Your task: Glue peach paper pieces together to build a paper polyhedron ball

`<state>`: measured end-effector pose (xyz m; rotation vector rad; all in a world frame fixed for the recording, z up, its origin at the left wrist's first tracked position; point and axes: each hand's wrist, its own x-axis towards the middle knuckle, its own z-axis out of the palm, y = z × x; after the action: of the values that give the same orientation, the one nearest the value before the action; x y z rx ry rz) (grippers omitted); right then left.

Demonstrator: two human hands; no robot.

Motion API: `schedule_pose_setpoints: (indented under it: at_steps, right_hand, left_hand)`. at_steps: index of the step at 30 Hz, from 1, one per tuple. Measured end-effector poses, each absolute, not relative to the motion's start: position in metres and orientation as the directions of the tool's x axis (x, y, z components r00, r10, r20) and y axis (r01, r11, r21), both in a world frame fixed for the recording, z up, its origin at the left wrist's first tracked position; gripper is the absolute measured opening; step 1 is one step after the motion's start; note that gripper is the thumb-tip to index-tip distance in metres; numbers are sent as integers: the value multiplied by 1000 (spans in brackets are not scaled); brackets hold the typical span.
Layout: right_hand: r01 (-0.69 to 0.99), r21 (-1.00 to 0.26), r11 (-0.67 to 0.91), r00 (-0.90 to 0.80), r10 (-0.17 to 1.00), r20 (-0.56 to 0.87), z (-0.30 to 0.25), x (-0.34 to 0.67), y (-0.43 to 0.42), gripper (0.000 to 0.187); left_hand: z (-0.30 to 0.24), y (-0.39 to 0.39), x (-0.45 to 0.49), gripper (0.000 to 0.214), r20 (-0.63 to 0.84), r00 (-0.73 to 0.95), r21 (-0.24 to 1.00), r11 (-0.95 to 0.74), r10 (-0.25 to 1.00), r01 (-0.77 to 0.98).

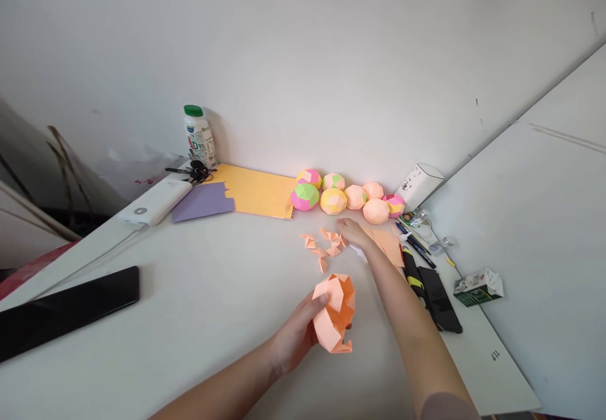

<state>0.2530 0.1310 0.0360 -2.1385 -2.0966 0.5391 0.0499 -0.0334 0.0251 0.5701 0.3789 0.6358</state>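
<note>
My left hand [298, 331] is closed on a hollow, faceted ball of folded light-orange paper [329, 319]. The ball gapes on its right side, and a folded flap sticks out at its bottom. Farther off, my right hand [351, 230] is over the right end of a scatter of small folded orange paper pieces [322, 252]. Its fingers are bent and close together, and whatever is under the fingertips is hidden. Beside that wrist lie flat orange paper sheets [389, 246] and a small white scrap [358, 252].
Several faceted paper balls [333, 201] line the wall. Yellow card [260, 192], purple card [203, 202], a bottle [201, 136], keys [199, 170] and a white power bank [156, 202] sit left. Pens [419, 243], a cutter [413, 273], a phone [440, 300] and a carton [478, 287] lie right.
</note>
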Motion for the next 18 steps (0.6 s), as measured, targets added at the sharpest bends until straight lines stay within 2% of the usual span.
schedule_pose_setpoints:
  at_steps: [2,5,8,10,13,18]
  right_hand:
    - [944,-327,37,-106,975,-195,36,239,126,26]
    - [931,-313,186,-252,950,-182,39,216,119,35]
    - [911,-261,318,-362,922,-138,36,195,107,23]
    - [895,-218,388,-418,902,-111,31,186,95,22]
    - [874,-168,457,-474,876,-83,20,184,78,22]
    - [844,-144,516,-530,845,-77,17,209,56,31]
  left_hand:
    - [23,-36,51,41,-151,758,615,661,635,-430]
    - [22,-38,52,40,-143,762,615,661,631,-431]
    - [23,-38,53,40,-146,755,614,657,639,-437]
    - [24,-38,53,41,-143,753,612,655,643,-443]
    - [27,-37,53,43,-126,754,605,652,645,-457]
    - [32,-36,49,43,-121,759,607,652,640,-454]
